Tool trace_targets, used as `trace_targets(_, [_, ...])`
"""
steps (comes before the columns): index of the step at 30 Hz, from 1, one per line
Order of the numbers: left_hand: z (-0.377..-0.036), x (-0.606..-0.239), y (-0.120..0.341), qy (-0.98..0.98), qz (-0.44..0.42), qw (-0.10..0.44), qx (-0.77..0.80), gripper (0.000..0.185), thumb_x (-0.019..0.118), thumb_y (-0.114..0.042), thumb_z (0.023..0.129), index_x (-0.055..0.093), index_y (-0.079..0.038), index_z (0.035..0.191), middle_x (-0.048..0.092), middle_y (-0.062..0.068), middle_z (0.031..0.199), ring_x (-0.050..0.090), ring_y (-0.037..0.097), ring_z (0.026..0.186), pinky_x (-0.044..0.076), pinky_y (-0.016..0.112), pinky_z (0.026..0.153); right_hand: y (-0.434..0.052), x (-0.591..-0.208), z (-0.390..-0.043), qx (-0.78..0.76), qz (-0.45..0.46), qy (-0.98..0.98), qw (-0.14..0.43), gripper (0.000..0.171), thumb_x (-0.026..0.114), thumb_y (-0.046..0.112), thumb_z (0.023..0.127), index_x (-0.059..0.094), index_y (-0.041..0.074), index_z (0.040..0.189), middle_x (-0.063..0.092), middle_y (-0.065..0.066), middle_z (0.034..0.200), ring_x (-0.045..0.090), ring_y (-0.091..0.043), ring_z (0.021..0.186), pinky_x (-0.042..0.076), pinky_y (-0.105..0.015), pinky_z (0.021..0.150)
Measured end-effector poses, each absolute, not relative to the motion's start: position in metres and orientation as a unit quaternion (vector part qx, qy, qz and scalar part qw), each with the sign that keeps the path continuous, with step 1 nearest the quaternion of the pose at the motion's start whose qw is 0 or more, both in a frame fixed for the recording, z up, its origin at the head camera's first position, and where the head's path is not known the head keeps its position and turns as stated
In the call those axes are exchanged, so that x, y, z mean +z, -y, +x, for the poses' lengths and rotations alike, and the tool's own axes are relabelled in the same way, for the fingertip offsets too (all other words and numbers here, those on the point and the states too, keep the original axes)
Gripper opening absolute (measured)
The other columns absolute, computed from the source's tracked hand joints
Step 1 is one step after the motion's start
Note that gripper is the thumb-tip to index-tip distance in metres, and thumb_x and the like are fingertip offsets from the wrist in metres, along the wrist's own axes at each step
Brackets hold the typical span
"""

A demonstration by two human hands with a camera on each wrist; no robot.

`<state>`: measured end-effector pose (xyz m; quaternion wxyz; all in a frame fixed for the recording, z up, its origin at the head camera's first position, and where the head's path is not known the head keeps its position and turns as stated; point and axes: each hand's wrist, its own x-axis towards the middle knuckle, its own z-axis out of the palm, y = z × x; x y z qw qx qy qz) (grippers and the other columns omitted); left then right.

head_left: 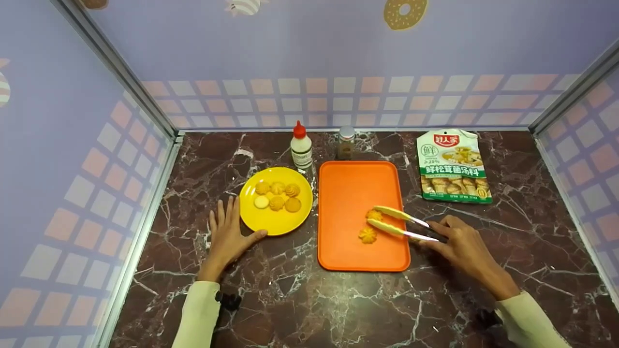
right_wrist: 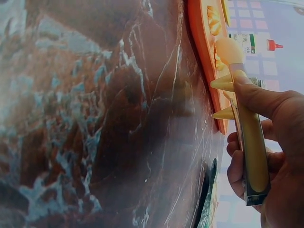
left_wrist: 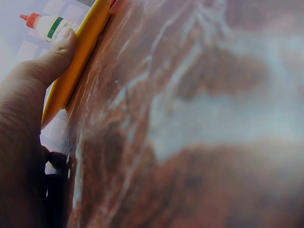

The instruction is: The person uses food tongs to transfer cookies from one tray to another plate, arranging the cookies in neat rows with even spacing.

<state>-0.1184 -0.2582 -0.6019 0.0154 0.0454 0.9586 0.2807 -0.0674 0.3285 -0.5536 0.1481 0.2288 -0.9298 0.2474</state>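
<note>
My left hand (head_left: pixel 228 238) lies at the near left edge of a yellow plate (head_left: pixel 251 223), fingers spread and straight, its thumb touching the rim. Several cookies (head_left: pixel 277 203) sit on that plate. My right hand (head_left: pixel 460 245) grips a pair of tongs (head_left: pixel 405 233) with pale yellow tips. The tong tips are spread over an orange tray (head_left: pixel 355 186), around one piped cookie (head_left: pixel 373 214) that they partly cover. Just below it, a second flower-shaped cookie (head_left: pixel 367 236) lies on the tray. In the right wrist view, fingers and thumb wrap the tongs' handle (right_wrist: pixel 256 166).
Behind the plate stands a squeeze bottle (head_left: pixel 302 147) with a red cap. A small spice jar (head_left: pixel 346 144) is behind the tray. To the right lies a white and green food pouch (head_left: pixel 454 166). Patterned walls (head_left: pixel 309 43) border the dark marbled table (head_left: pixel 319 309).
</note>
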Motion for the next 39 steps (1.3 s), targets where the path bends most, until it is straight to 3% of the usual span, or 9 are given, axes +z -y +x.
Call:
trace_targets(22, [-0.119,-0.602,0.258,-0.961,0.041,0.021,0.274,0.134,0.080,-0.073,0.088,0.007,-0.005,0.178,0.002,0.022,0.184,-0.011,0.046,0.169,-0.016,0.064,0.132,-0.319,-0.550,-0.076,0.228,0.219,0.941,0.119,0.053,0.101,0.023,0.080,0.083,-0.001,0.123,0.050,0.001,0.085,0.042,-0.013,0.069,0.038,-0.032,0.060])
trace_targets(39, [-0.120,-0.602,0.257,-0.963,0.044,0.016,0.267,0.133,0.080,-0.072,0.089,0.007,-0.004,0.177,0.003,0.023,0.184,-0.010,0.047,0.168,-0.014,0.065,0.132,-0.318,-0.551,-0.076,0.227,0.241,0.932,0.147,0.049,0.101,0.021,0.078,0.084,-0.001,0.118,0.049,0.000,0.085,0.040,-0.011,0.070,0.038,-0.031,0.058])
